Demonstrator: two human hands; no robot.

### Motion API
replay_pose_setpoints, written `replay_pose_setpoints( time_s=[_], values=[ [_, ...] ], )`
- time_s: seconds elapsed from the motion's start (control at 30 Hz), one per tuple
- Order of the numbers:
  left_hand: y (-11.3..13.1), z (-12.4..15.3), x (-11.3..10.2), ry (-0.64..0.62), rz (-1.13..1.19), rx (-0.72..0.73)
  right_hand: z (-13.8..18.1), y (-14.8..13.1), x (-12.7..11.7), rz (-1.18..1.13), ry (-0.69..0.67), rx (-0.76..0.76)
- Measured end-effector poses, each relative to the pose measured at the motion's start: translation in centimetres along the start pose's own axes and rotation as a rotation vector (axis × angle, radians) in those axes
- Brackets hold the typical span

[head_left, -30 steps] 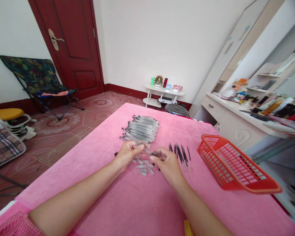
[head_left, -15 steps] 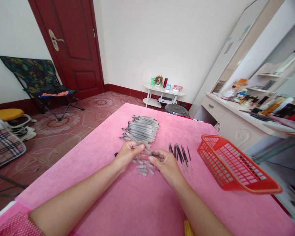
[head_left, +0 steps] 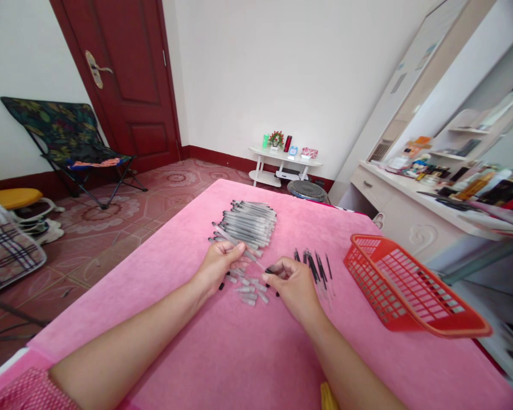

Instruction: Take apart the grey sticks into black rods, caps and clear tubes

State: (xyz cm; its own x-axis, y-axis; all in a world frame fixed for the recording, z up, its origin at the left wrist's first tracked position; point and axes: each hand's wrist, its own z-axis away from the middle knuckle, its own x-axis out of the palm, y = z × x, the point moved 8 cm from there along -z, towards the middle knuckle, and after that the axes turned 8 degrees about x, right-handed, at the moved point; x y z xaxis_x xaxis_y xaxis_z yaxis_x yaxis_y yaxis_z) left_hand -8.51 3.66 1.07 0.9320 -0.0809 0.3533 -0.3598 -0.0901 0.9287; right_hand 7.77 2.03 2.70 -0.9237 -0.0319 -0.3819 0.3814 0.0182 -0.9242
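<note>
My left hand [head_left: 214, 266] is closed around a translucent pen barrel [head_left: 223, 232], held slanting over the near edge of a pile of pens [head_left: 250, 224]. Thumb and fingers of my right hand [head_left: 296, 283] pinch the dark end of a pen refill [head_left: 260, 263]. Its thin clear length spans the gap between my hands, in line with the barrel. Below them lie loose clear pen caps [head_left: 247, 289] and a few small black pieces [head_left: 221, 286], partly hidden by my hands. Several black refills [head_left: 312, 266] lie just right of my right hand.
A red plastic basket [head_left: 393, 307] stands on the right side of the pink-covered table [head_left: 239, 353]. Something yellow [head_left: 328, 396] lies by my right forearm. Beyond are a dresser [head_left: 410, 199], a small white shelf stand [head_left: 260, 154] and a folding chair [head_left: 77, 142].
My hands have moved slightly apart. A thin clear length of refill now shows between barrel and right fingers. My left hand has shifted a little left.
</note>
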Motion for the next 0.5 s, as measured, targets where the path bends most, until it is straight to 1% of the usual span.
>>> replay_pose_setpoints(
  time_s=[0.07, 0.2, 0.27, 0.4, 0.5],
  values=[
    [0.1, -0.1, -0.3, 0.025, -0.001, 0.012, -0.1, 0.3, 0.2, 0.03, -0.02, -0.017],
    [0.2, -0.2, -0.5, 0.032, -0.022, 0.037, 0.0, 1.0, 0.9, 0.108, -0.067, -0.029],
    [0.2, -0.3, -0.8, 0.061, -0.009, 0.046, 0.1, 1.1, 1.1, 0.147, -0.082, -0.034],
    [0.2, -0.7, -1.9, 0.149, 0.007, 0.052, 0.4, 0.6, 1.2, 0.249, -0.134, -0.07],
    [0.1, -0.8, -2.4, 0.181, 0.008, 0.051, 0.5, -0.2, 1.0, 0.325, -0.164, -0.102]
  ],
)
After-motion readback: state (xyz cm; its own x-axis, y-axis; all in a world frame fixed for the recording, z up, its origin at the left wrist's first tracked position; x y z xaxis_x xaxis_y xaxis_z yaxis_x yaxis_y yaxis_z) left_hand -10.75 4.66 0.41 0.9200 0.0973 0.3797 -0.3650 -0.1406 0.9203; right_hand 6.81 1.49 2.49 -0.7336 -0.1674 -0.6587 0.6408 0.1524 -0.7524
